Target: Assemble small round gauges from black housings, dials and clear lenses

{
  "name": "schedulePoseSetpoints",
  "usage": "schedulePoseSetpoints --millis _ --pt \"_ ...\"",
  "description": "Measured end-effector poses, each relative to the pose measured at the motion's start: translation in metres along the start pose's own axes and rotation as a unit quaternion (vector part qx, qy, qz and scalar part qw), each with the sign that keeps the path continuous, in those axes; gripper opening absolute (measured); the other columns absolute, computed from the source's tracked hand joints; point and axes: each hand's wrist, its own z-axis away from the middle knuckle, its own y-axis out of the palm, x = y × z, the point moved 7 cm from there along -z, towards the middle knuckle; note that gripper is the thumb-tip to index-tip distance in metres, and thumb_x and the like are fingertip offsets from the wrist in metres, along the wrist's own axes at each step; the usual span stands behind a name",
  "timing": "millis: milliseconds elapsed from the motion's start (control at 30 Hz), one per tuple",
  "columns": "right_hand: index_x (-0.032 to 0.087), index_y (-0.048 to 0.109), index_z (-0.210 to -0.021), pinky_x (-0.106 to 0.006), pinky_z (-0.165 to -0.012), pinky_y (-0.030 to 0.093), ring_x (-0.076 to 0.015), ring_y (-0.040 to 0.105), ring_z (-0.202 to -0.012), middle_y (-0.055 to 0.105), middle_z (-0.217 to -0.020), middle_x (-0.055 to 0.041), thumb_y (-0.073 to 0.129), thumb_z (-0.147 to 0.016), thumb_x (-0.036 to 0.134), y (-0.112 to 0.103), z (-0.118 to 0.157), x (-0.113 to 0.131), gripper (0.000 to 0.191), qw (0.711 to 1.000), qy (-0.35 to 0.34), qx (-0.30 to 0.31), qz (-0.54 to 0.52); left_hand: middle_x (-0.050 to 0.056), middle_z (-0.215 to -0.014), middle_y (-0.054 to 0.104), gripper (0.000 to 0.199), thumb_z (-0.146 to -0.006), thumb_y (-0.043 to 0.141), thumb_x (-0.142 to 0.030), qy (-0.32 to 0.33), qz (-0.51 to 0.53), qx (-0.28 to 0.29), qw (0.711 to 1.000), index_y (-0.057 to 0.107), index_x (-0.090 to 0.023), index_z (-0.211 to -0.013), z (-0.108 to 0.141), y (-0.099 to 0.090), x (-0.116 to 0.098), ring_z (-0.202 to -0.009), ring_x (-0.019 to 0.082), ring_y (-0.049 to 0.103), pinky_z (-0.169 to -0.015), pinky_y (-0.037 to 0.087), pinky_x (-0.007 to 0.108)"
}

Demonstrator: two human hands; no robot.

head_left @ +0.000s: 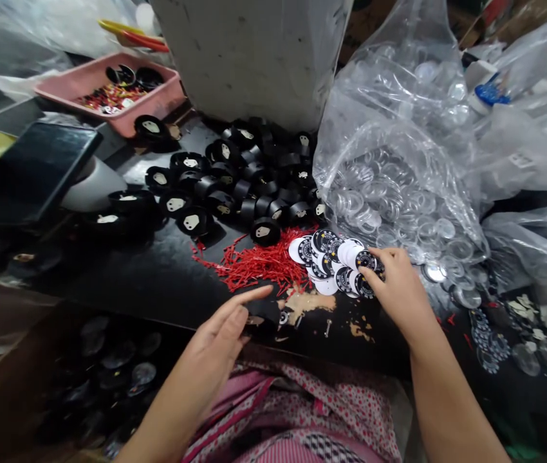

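With thumb and fingers, my right hand (394, 280) pinches a black printed dial disc (365, 260) at the right end of a pile of dial discs (324, 260), some black-faced and some white side up. My left hand (222, 328) rests at the table's front edge, index finger stretched out and thumb apart. Right beside its fingers sits a black round case (264, 313); whether they touch it is unclear. Red pointers (266, 263) lie heaped behind that case. A small metal pin (328, 328) lies between my hands.
Many black round cases (254, 186) crowd the table's back. A clear plastic bag (399, 141) spills transparent round covers (389, 199) at right. At the back left stands a pink tray (114, 119) of small parts. Below left, a box (22, 392) holds finished-looking round pieces.
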Motion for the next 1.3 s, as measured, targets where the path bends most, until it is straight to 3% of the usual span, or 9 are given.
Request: schedulePoseSetpoints --millis 100,233,400,567,667,767,867,1133,1300 --pt "0.017 0.063 -0.115 -0.049 -0.09 0.046 -0.0308 0.059 -0.103 0.057 -0.115 -0.014 0.064 -0.083 0.034 0.003 -0.006 -0.009 0.036 1.0 -0.011 -0.01 -0.022 0.012 -0.102 0.078 0.037 -0.092 0.058 -0.048 -0.111 0.122 0.034 0.986 0.071 -0.018 -0.11 0.004 0.02 0.024 -0.092 0.024 0.074 -0.074 0.06 0.03" --pt "0.02 0.062 -0.092 -0.038 -0.071 0.046 -0.0194 0.056 -0.071 0.061 -0.086 -0.0041 0.065 -0.081 0.039 -0.002 -0.004 -0.016 0.022 0.987 0.038 -0.052 -0.144 0.013 -0.1 0.078 0.033 -0.098 0.048 -0.04 -0.169 0.167 0.038 0.971 0.069 -0.017 -0.11 0.006 0.029 0.035 -0.072 0.018 0.075 -0.059 0.059 0.024" --pt "0.02 0.064 -0.08 -0.031 -0.065 0.043 -0.0164 0.054 -0.066 0.059 -0.069 0.0013 0.067 -0.082 0.047 -0.005 -0.002 -0.017 0.027 0.962 0.054 -0.037 -0.267 0.012 -0.101 0.078 0.035 -0.099 0.048 -0.041 -0.142 0.195 0.031 0.97 0.07 -0.016 -0.111 0.002 0.028 0.031 -0.076 0.016 0.074 -0.067 0.06 0.023" --pt "0.021 0.068 -0.08 -0.031 -0.074 0.044 -0.0167 0.057 -0.079 0.064 -0.09 -0.0023 0.065 -0.086 0.036 -0.017 0.013 0.014 0.017 0.956 -0.038 -0.093 -0.275 0.01 -0.106 0.077 0.037 -0.089 0.062 -0.047 -0.132 0.231 0.084 0.96 0.072 -0.018 -0.111 0.003 0.046 0.03 -0.078 0.017 0.072 -0.067 0.059 0.024" --pt "0.023 0.068 -0.093 -0.031 -0.073 0.046 -0.0167 0.059 -0.078 0.065 -0.086 -0.0005 0.064 -0.088 0.034 0.007 0.026 0.038 0.013 0.931 -0.023 0.039 -0.361 0.008 -0.102 0.078 0.038 -0.086 0.066 -0.049 -0.132 0.252 0.112 0.952 0.073 -0.02 -0.11 0.001 0.06 0.026 -0.077 0.016 0.071 -0.067 0.058 0.024" --pt "0.026 0.065 -0.114 -0.033 -0.076 0.047 -0.0183 0.061 -0.085 0.067 -0.097 -0.0019 0.061 -0.088 0.032 0.024 0.036 0.057 0.026 0.907 -0.012 0.127 -0.402 0.009 -0.108 0.077 0.036 -0.091 0.06 -0.047 -0.09 0.243 0.065 0.964 0.071 -0.021 -0.113 -0.007 0.057 0.02 -0.088 0.017 0.072 -0.074 0.058 0.024" --pt "0.026 0.067 -0.113 -0.034 -0.077 0.047 -0.0184 0.061 -0.084 0.067 -0.093 -0.0017 0.06 -0.089 0.031 0.019 0.037 0.061 0.025 0.921 0.002 0.098 -0.378 0.009 -0.116 0.075 0.033 -0.093 0.059 -0.042 -0.034 0.206 0.023 0.978 0.07 -0.02 -0.115 -0.012 0.048 0.014 -0.101 0.019 0.071 -0.087 0.057 0.029" --pt "0.021 0.064 -0.085 -0.03 -0.07 0.047 -0.0166 0.06 -0.078 0.065 -0.085 -0.002 0.061 -0.089 0.025 0.011 0.039 0.099 0.007 0.94 -0.075 0.075 -0.325 0.0 -0.14 0.062 0.03 -0.091 0.062 -0.037 -0.033 0.107 0.076 0.991 0.069 -0.032 -0.12 0.0 0.059 0.023 -0.133 0.026 0.052 -0.104 0.049 0.036" --pt "0.022 0.055 -0.08 -0.027 -0.058 0.045 -0.0142 0.057 -0.064 0.062 -0.073 0.001 0.062 -0.088 0.029 0.022 0.039 0.095 0.013 0.934 -0.02 0.133 -0.331 0.0 -0.139 0.062 0.037 -0.089 0.066 -0.038 -0.018 0.053 0.08 0.995 0.067 -0.034 -0.126 -0.001 0.054 0.027 -0.13 0.026 0.056 -0.108 0.047 0.038"
